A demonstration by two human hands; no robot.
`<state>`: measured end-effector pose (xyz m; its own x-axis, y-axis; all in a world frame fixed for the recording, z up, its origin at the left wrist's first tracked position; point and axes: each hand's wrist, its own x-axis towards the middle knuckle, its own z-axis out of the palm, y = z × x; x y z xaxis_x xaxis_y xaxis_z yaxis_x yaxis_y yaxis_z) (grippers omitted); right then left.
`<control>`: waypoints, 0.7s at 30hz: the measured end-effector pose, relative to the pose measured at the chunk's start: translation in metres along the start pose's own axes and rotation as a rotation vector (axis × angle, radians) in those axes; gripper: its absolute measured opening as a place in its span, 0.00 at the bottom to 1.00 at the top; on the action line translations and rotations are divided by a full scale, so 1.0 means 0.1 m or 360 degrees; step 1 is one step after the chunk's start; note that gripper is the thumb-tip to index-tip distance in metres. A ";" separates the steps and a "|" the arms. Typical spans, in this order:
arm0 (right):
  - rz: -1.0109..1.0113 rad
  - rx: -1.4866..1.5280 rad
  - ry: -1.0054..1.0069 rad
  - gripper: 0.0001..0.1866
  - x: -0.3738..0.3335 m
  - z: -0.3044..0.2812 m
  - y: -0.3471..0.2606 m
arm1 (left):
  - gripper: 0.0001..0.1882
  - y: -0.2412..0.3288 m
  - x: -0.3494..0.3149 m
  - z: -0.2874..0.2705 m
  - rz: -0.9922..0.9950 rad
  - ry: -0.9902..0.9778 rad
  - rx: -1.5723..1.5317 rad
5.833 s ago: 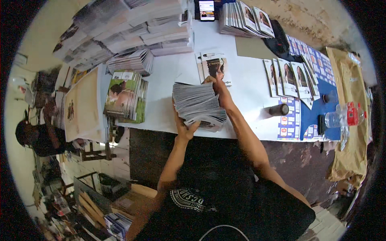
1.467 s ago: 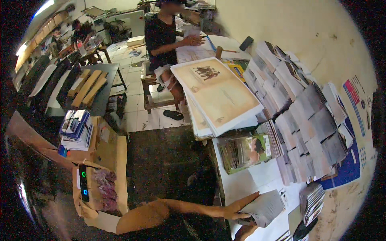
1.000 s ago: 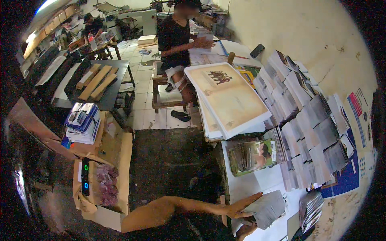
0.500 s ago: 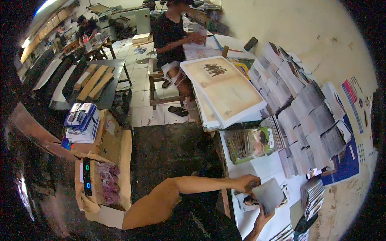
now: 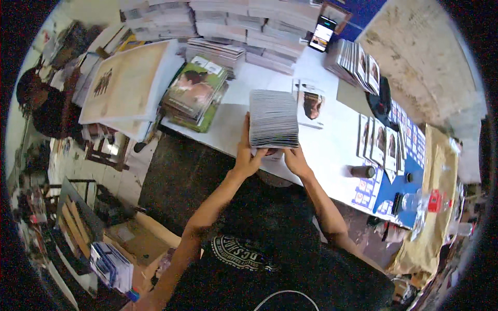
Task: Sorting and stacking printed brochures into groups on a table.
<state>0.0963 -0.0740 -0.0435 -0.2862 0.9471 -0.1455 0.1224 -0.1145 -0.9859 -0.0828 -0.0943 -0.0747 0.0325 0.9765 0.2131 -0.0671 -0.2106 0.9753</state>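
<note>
A thick stack of booklets (image 5: pixel 274 119) is between my hands over the near part of the white table (image 5: pixel 233 122), its many page edges facing up. My left hand (image 5: pixel 246 154) wraps the stack's left side and lower corner. At the lower right corner my right hand (image 5: pixel 297 161) grips it, the fingertips partly hidden beneath. Part of a cover picture shows under the stack's lower edge. Just right of the stack, a few booklets with a face on the cover (image 5: pixel 313 108) lie flat on the table.
Green-covered books (image 5: pixel 193 90) are piled at left, beside large printed sheets (image 5: pixel 124 85). Tall paper stacks (image 5: pixel 218 23) line the back. A phone (image 5: pixel 322 35) leans there. More booklets (image 5: pixel 381 142), a dark cylinder (image 5: pixel 362 171) and a plastic bottle (image 5: pixel 415 202) are at right. A person (image 5: pixel 49 106) sits far left.
My view has swung to the right and down toward the table. The booklets have turned so their edges face up, and both hands now hold them from the near side.
</note>
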 end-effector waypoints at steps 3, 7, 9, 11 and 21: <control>-0.0478 -0.0490 -0.0176 0.40 0.07 -0.26 0.30 | 0.45 -0.15 -0.01 -0.13 0.0200 -0.0088 0.1022; -0.0618 -0.0337 -0.0024 0.31 0.10 -0.29 -0.16 | 0.36 0.05 0.21 -0.31 0.0020 0.0057 0.0517; -0.0452 -0.0125 -0.0053 0.26 0.09 -0.28 -0.26 | 0.35 0.25 0.29 -0.31 0.0053 0.0003 0.0577; -0.0318 0.0370 0.0011 0.18 0.06 -0.25 -0.26 | 0.31 0.74 0.44 -0.14 0.0058 -0.0123 0.0744; 0.0361 0.0667 -0.0079 0.22 -0.78 -0.10 0.11 | 0.29 1.03 0.77 0.01 0.0281 -0.0695 0.1842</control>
<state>0.1288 -0.1459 -0.0417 -0.3428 0.8698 -0.3548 -0.2039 -0.4376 -0.8758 -0.0862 -0.0406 0.0419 0.4548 0.8808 0.1319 0.8044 -0.4698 0.3637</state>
